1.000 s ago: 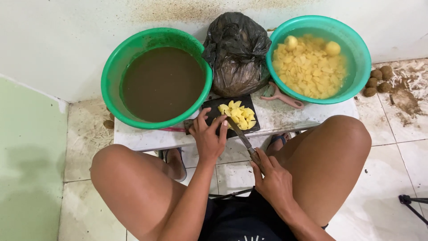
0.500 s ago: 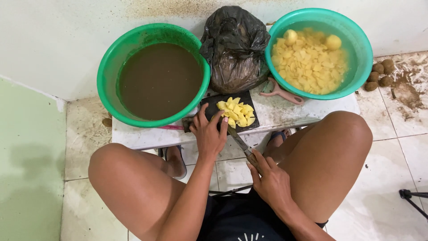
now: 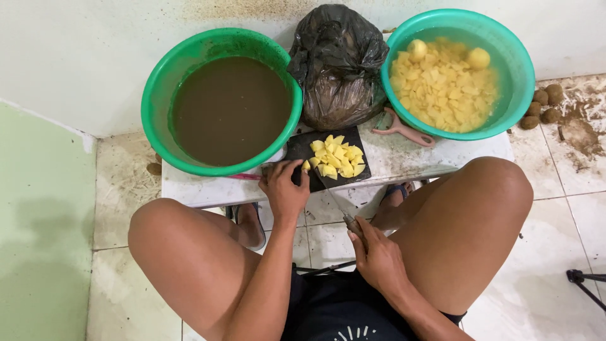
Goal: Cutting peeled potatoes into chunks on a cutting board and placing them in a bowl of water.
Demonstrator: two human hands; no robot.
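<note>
Diced potato (image 3: 336, 158) heaped on a black cutting board (image 3: 300, 150) at the table edge. Left hand (image 3: 284, 189) rests fingers-together at the board's near corner; right hand (image 3: 379, 259) is clamped on the knife (image 3: 334, 201) handle. Pieces likely firm, wet, slippery; best scooped from underneath.

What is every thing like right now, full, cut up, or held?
Left basin: full of brown water.
Right basin: holds cut potato in water.
Potato pieces: diced, on cutting board.
Knife: held by right hand.
Left hand: on board.
Black bag: closed.
Peeler: lying unused.
</note>
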